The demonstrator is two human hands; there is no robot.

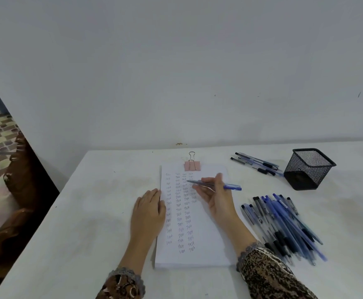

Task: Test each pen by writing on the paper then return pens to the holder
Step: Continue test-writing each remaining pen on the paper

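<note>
Nearest me, both patterned sleeves are cut off by the bottom edge. My left hand [148, 212] lies flat, fingers straight and together, its fingertips resting on the left edge of the paper [206, 234]. The paper is a white pad on the worktop [85, 212]. It carries columns of small handwritten words, too faint to read with any certainty.

To the right of the pad is a loose pile of pens [284, 225], blue and dark, blurred and overlapping so that I cannot count them.

My right hand [216, 197] grips one blue pen [232, 187]. Its tip points left over the upper rows of writing, and I cannot tell whether it touches the sheet. The fingers cover the middle of the barrel.

A pink binder clip [192, 165] holds the pad's top edge. Far right stands the black mesh holder [308, 168], and I cannot make out what is inside it. Just left of it lies a smaller group of pens [257, 164].
</note>
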